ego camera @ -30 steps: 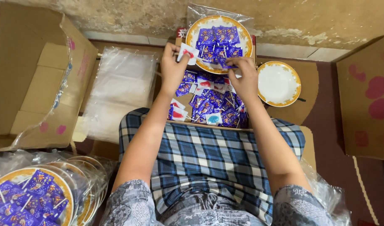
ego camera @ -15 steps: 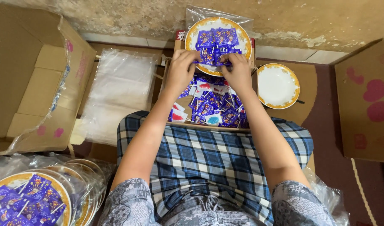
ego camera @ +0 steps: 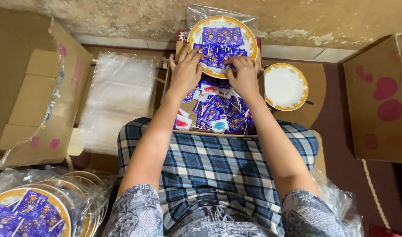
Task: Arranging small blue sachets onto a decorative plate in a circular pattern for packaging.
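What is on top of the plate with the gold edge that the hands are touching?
Purple packets cover the plate, with thin white sticks among them. The left hand and right hand rest on its near edge, hiding whatever lies beneath them.

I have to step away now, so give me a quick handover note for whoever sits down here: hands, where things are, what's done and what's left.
Left hand and right hand: both rest fingers-down on the purple sachets on the gold-rimmed plate, gripping nothing that shows.
That plate leans at the far end of the open box of loose sachets in front of the lap, with a clear bag behind it.
Done: filled, bagged plates stacked lower left.
Left: an empty plate on the right, clear bags on the left, many sachets in the box.
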